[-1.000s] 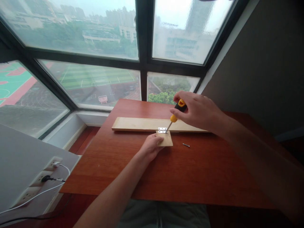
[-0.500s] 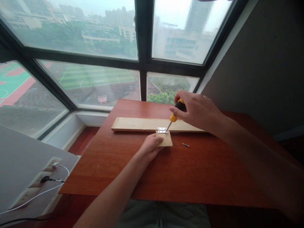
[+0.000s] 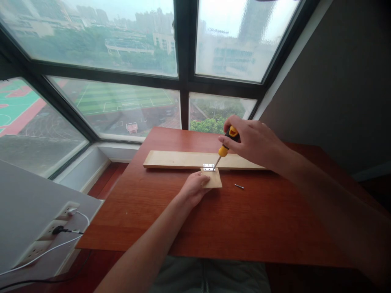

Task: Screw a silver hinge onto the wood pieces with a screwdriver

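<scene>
My right hand (image 3: 255, 140) is closed around the yellow-and-black handle of a screwdriver (image 3: 223, 151). Its shaft slants down to the left, and the tip meets the right end of a silver hinge (image 3: 209, 167). The hinge joins a long pale wooden board (image 3: 174, 159) to a small square wooden piece (image 3: 215, 180). My left hand (image 3: 194, 187) grips that small piece from the left, thumb on top and fingers beneath it. A small metal screw or pin (image 3: 239, 186) lies on the table to the right of the small piece.
The reddish-brown table (image 3: 131, 219) stands against large windows with dark frames (image 3: 183, 81). At the lower left, a white wall carries power sockets (image 3: 49, 230) with plugged-in cables (image 3: 58, 244). A grey wall (image 3: 342, 89) rises on the right.
The screwdriver handle has turned slightly in my right hand, and the fingers have shifted a little around it. My left hand and the boards stay nearly where they were.
</scene>
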Motion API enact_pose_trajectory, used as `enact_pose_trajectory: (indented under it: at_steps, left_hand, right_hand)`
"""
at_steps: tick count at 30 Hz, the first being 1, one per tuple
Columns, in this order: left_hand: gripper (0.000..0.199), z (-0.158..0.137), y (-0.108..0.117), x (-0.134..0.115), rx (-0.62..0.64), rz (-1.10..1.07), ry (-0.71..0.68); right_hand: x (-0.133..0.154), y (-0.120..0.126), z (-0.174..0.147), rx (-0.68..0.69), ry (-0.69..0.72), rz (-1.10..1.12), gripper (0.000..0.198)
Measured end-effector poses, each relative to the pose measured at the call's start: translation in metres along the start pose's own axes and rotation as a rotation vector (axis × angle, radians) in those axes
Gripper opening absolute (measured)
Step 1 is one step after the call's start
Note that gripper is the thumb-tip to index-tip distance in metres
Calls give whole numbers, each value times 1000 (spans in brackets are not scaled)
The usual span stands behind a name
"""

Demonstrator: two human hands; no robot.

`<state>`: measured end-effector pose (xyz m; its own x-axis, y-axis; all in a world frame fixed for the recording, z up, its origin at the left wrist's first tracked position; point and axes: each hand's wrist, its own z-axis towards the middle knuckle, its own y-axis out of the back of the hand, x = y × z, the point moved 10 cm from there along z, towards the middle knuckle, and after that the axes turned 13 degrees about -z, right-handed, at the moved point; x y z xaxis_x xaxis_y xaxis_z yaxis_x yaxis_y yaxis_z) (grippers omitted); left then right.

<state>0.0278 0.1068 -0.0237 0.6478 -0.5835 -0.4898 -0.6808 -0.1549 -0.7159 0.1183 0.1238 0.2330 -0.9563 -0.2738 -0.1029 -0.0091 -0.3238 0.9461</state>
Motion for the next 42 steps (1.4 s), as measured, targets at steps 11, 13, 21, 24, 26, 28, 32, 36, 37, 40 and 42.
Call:
enact_pose_trajectory:
  at_steps: [11,13,21,24,26,28,32,36,37,40,42]
  left_hand:
    - [27,-2,-2,-1,7,-7,-8]
    - [27,-2,-2,-1,7,-5,-8]
    - [27,-1,-1,0,3,-6,-5]
    - [27,-2,-2,-1,3,2,2]
    - [26,-2,-2,-1,0,5,4]
    - [27,-2,-2,-1,-4,4,3]
    - [27,-2,-2,-1,-4,-5,3]
    - [25,-3,-2,-1,-12,-8,0]
    - [25,-3,-2,-1,-12,-7,0]
    - [26,-3,-2,-1,-5,-4,2]
    - [26,-2,-2,0,-1,-6,0]
  right_hand:
    - [2,1,-1,-3,18,13,24]
    - [3,1,-1,-1,26,15,21]
    - [4,1,-3,2,39,42,25]
    - [1,2,-2,-16,11,2,22]
    - [0,2,-1,-17,3,-15,23]
    - [1,2,0,-18,12,2,20]
    - [4,1,-2,4,41,78,28]
    - [3,2,-3,0,26,67,28]
    - [3,3,-2,-7,19,53,26]
    - [3,2,-1,-13,16,33,24]
    - [3,2,0,-19,26,41,21]
